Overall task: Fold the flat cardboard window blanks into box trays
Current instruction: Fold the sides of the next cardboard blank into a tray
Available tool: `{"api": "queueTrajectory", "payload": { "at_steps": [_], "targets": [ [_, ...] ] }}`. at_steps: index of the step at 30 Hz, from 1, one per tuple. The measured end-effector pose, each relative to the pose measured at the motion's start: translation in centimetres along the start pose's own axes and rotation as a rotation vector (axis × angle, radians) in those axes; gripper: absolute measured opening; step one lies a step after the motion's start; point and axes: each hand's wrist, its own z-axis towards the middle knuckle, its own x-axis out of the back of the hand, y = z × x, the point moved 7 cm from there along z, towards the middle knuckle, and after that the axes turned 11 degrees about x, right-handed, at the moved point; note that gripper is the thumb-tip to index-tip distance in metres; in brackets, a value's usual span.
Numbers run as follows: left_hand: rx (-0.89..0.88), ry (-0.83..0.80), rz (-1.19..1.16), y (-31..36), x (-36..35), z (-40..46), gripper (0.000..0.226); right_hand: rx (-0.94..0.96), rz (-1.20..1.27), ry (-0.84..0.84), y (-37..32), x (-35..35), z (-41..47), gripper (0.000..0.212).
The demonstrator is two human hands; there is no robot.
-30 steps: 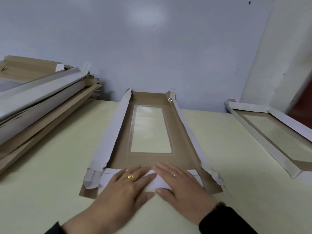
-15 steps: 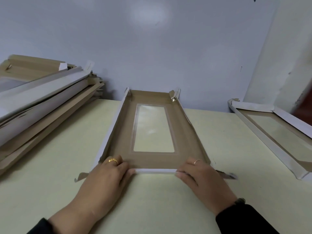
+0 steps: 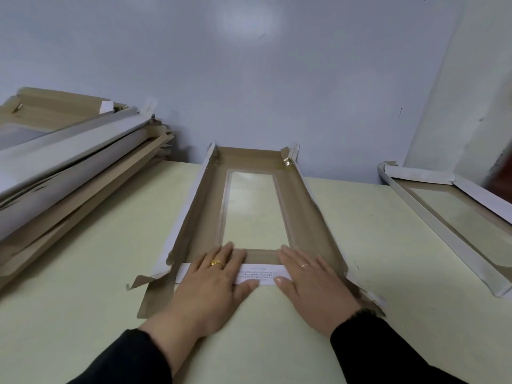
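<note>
Both hands lay flat, fingers straight and slightly spread, on the near end of a cardboard window blank (image 3: pixel 310 217) in the middle of the pale table (image 3: pixel 83 273). The left hand (image 3: pixel 213 284), with a gold ring on one finger, pressed palm-down on the near end flap (image 3: pixel 263 274), a white strip with small print folded inward over the brown panel; its fingertips reached the near edge of the clear window (image 3: pixel 250 206). The right hand (image 3: pixel 313 286), with a thin ring, pressed the same flap beside it, fingers extended onto the brown border. Neither hand gripped anything; the thumbs lay near each other on the flap's near edge, not touching.

The blank's long side walls stood raised, white outside and brown inside, and its far end wall stood up near the grey wall (image 3: pixel 249 65). Loose corner tabs splayed out on the table at both near corners.

To the left, a stack of flat blanks (image 3: pixel 69 162) sat on the table. To the right lay a folded window tray (image 3: pixel 443 217), well apart from the hands.
</note>
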Motion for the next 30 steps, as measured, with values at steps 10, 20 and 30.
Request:
{"api": "queueTrajectory", "payload": {
  "at_steps": [10,20,30],
  "targets": [
    [-0.058,0.212,-0.034,0.0,2.3,-0.4,0.046,0.058,-0.005,0.214,0.1,2.8,-0.4,0.042],
    [-0.061,0.19,-0.149,-1.0,3.6,-2.6,0.041,0.148,-0.047,0.369,-1.8,4.7,-2.5,0.04],
    [-0.106,0.266,-0.048,0.2,4.4,-2.1,0.019,0.148,-0.072,0.379,-1.8,4.5,-1.8,0.025]
  ]
}}
